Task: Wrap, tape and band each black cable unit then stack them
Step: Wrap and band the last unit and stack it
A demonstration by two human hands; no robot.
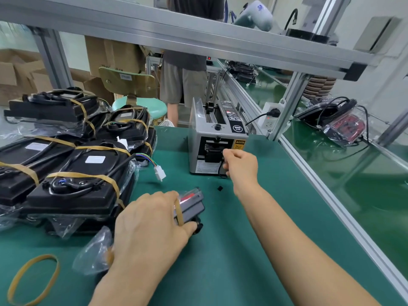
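The bagged unit [189, 206] is pinned to the green mat [254, 228] by the left hand [150, 230], keeping the wrap closed. At the tape dispenser [217, 138] outlet, the right hand [240, 166] is curled, seemingly pinching 1 tape strip. Banded units [72, 173] are stacked left.
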